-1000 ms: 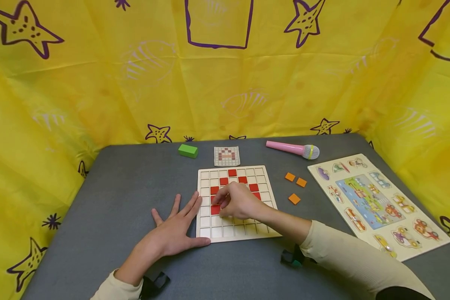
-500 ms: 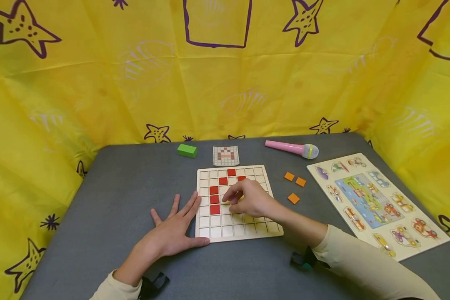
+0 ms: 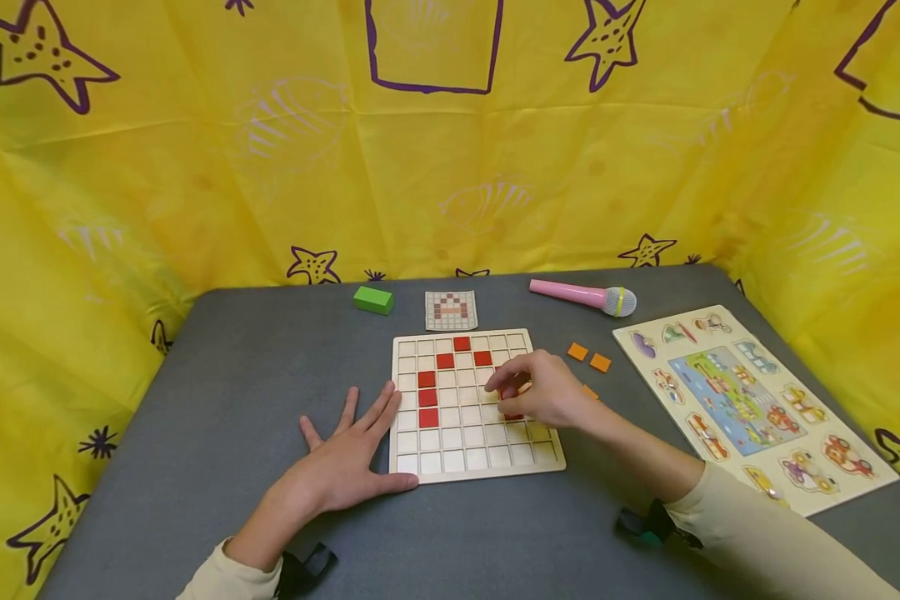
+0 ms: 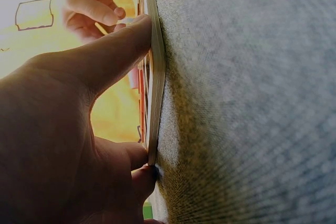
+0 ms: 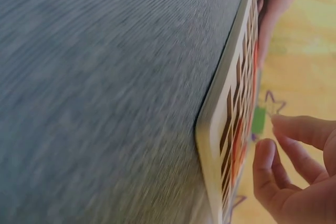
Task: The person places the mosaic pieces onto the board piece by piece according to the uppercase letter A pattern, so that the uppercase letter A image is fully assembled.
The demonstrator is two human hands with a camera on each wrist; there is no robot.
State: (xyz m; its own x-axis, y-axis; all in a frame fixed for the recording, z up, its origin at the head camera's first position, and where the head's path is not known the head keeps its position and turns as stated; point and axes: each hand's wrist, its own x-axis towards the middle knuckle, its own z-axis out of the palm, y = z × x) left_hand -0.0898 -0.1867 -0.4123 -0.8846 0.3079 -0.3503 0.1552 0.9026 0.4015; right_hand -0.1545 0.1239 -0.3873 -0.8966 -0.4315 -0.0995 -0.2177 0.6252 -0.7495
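Note:
A pale wooden grid board [image 3: 453, 465] lies on the table with several red square tiles [image 3: 427, 398] in its cells. My left hand [image 3: 348, 467] is spread against its left side; in the left wrist view the thumb [image 4: 123, 38] touches the board's edge. Over the right part of the board hovers my right hand [image 3: 543, 392], fingers bent, partly hiding red tiles beneath it. In the right wrist view its thumb and index fingertips are apart, with nothing seen between them. Several orange tiles [image 3: 600, 362] lie right of the board, one partly hidden by the hand.
Behind the board are a small grid pattern card [image 3: 451, 310], a green block [image 3: 373, 300] and a pink toy microphone [image 3: 581, 294]. A wooden picture puzzle [image 3: 753, 404] lies at the right. Yellow cloth [image 3: 390, 175] surrounds the grey table [image 3: 255, 367].
My right hand has moved rightward across the board from the left red column, uncovering the red tiles there and covering those on the right. My left hand has stayed in place.

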